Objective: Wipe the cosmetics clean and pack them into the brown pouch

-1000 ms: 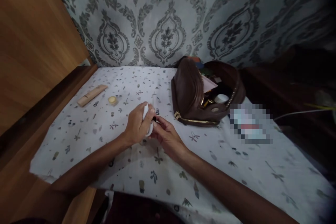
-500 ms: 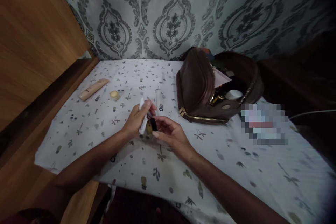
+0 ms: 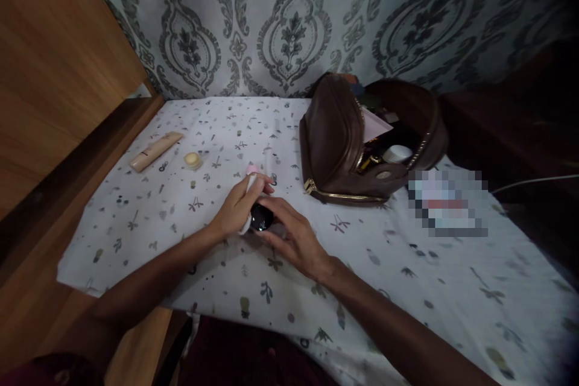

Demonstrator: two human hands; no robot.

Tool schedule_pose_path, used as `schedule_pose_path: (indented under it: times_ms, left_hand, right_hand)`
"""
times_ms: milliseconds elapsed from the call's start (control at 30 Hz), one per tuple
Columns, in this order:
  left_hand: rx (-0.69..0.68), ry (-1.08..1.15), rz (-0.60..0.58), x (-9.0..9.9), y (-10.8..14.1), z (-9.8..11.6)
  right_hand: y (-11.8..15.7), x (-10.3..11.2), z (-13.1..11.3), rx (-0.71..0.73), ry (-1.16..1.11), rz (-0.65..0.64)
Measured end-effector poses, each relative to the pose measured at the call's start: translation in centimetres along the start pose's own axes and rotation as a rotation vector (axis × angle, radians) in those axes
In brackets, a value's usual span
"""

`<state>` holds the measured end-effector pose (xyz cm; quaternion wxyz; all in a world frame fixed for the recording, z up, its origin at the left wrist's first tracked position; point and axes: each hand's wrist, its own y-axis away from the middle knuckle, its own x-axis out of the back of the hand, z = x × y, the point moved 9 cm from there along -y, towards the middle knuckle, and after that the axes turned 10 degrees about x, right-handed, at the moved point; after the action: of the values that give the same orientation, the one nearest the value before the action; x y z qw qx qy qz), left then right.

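Near the middle of the cloth-covered table, my left hand [image 3: 236, 205] is closed on a white tissue or cloth [image 3: 246, 226]. A pink item [image 3: 252, 169] shows just beyond its fingers. My right hand [image 3: 296, 238] grips a small round item with a glossy black top [image 3: 261, 216], its thumb and fingers at the sides. The black top faces up, right beside the white tissue, and the lower part of the item is hidden.
A beige tube [image 3: 156, 152] and a small yellow-lidded jar [image 3: 192, 160] lie at the left. An open brown bag [image 3: 335, 132] holding several items stands at the right, with a blurred item [image 3: 447, 202] beyond it. The patterned tablecloth [image 3: 244, 277] reaches the front edge.
The dark item between my hands has turned, so its glossy black top now faces up. A pink item has come into view past my left fingers. The view has shifted slightly.
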<state>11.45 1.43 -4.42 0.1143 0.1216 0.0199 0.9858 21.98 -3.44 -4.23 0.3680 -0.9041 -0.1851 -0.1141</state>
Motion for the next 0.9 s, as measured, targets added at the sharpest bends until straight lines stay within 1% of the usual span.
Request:
schedule_pose_path:
  times_ms: [67,133,267,333,367,433,467,533,600,667,700,800,833,900]
  left_hand:
    - [0.068,0.076,0.017,0.4,-0.3,-0.6]
    - [0.106,0.102,0.070,0.9,-0.4,-0.7]
    - [0.109,0.119,0.257,2.5,0.1,-0.3]
    - [0.041,0.140,0.304,2.7,0.5,0.3]
    - [-0.017,0.127,0.289,2.4,0.7,0.8]
    - [-0.136,0.027,0.184,1.0,1.1,1.8]
    - [-0.171,-0.042,0.116,0.2,1.3,2.1]
    - [-0.178,-0.150,0.017,-0.9,1.4,1.8]
    - [-0.144,-0.170,0.019,-0.6,1.1,1.4]
    - [-0.082,-0.113,0.051,0.3,0.5,0.8]
    - [-0.034,-0.059,0.056,0.6,0.1,0.3]
    - [0.143,0.151,0.041,0.8,-0.6,-1.6]
    - [0.184,0.221,0.053,0.8,-0.6,-2.1]
    - [0.220,0.317,0.103,0.7,-0.5,-2.8]
  right_hand:
    - [0.0,-0.5,0.2,-0.035,-0.075,-0.034]
    - [0.2,-0.8,1.0,-0.143,-0.174,-0.011]
    - [1.0,-0.6,3.2,-0.388,-0.357,0.169]
    - [1.4,-0.5,4.1,-0.462,-0.379,0.238]
    - [1.5,-0.6,4.4,-0.482,-0.376,0.248]
    - [1.5,-0.5,4.4,-0.476,-0.313,0.231]
    - [1.5,-0.4,4.1,-0.447,-0.245,0.213]
    - [1.2,0.0,3.0,-0.346,-0.073,0.161]
    - [0.8,-0.1,1.7,-0.234,0.023,0.102]
    - [0.7,-0.5,0.9,-0.176,-0.020,0.062]
    - [0.7,-0.8,0.9,-0.184,-0.086,0.058]
    - [0.9,-1.4,1.8,-0.317,-0.375,0.104]
    - [1.1,-1.6,2.2,-0.374,-0.471,0.133]
    - [1.2,-1.8,3.0,-0.468,-0.618,0.199]
